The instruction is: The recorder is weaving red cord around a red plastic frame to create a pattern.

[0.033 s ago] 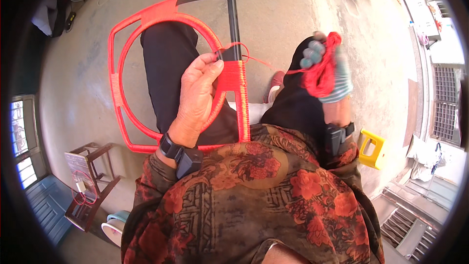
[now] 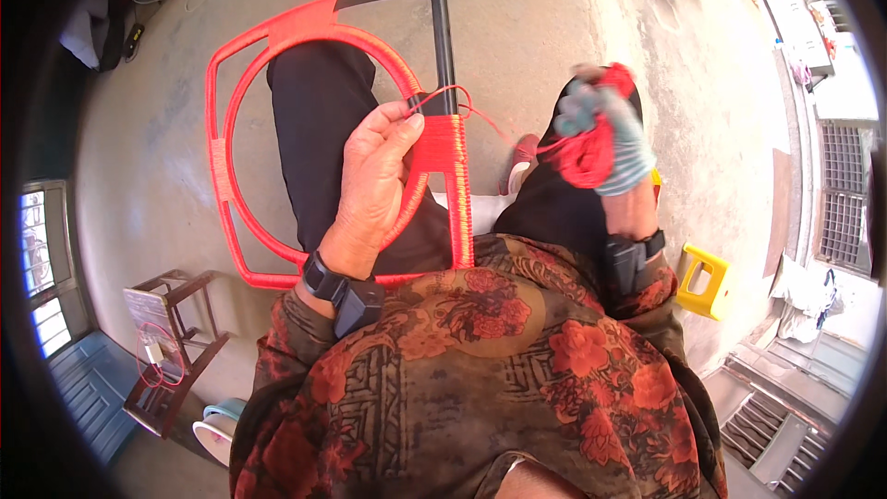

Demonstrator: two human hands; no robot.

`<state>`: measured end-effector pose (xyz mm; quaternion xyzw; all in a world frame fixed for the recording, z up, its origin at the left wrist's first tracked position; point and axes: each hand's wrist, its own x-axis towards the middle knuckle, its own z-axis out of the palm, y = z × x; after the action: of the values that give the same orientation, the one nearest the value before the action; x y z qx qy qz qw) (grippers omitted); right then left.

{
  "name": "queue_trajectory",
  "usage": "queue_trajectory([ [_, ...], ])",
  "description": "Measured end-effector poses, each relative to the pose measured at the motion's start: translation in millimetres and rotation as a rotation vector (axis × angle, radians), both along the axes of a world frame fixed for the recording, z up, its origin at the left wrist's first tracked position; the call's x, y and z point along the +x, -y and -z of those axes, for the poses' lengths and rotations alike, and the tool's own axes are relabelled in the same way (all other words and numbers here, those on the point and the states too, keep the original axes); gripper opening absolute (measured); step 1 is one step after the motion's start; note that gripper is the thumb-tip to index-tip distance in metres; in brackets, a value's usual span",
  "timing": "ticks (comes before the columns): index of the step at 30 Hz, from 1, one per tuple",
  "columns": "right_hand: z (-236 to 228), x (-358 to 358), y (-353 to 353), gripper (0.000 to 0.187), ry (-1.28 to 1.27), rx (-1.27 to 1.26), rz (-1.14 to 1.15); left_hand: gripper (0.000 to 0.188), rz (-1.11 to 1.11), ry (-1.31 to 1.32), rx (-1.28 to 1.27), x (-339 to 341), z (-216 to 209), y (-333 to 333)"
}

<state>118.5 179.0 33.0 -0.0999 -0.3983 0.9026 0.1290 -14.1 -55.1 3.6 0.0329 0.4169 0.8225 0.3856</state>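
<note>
While left hand stays on frame, right hand has dropped.

From my feed I make out few such things. On the small dark wooden stool at the lower left, a flat pale card or packet leans at its near-left corner, light grey-tan with a darker printed patch; beside it lies a small clear bag with a white piece inside and red cord looped round it. Far off at the upper right, a white box-like package sits on a cluttered surface, too blurred to detail. I see no signs or screens.
</note>
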Motion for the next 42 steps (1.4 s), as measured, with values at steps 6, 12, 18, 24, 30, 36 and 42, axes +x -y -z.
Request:
queue_trajectory([
  [6, 13.4, -29.4, 49.8, 0.032, 0.49, 0.315, -0.409, 0.012, 0.02, -0.011, 0.077, -1.5, 1.7, 3.6],
  [12, 6.4, -22.7, 32.2, 0.019, 0.244, 0.307, -0.054, 0.011, -0.024, -0.042, 0.019, 0.5, 1.0, -2.5],
  [18, -26.2, -32.5, 65.9, 0.018, 0.141, 0.261, -0.117, 0.012, 0.046, -0.083, -0.131, 0.4, 4.4, -0.6],
  [24, -46.1, -25.0, 72.4, 0.021, 0.277, 0.303, -0.087, 0.012, 0.075, -0.098, -0.061, -4.2, 8.0, 2.1],
  [30, -23.8, 61.1, -25.3, 0.042, 0.46, 0.677, 0.058, 0.017, 0.028, 0.068, -0.062, -4.8, 8.8, -10.4],
  [36, 21.8, 142.4, -125.5, 0.031, -0.096, -0.172, 0.732, 0.017, 0.067, 0.059, -0.039, 3.2, 7.7, -9.4],
  [42, 24.5, 155.7, -162.8, 0.043, 0.038, -0.003, 1.103, 0.024, 0.17, -0.044, -0.118, 2.6, 2.3, -0.9],
])
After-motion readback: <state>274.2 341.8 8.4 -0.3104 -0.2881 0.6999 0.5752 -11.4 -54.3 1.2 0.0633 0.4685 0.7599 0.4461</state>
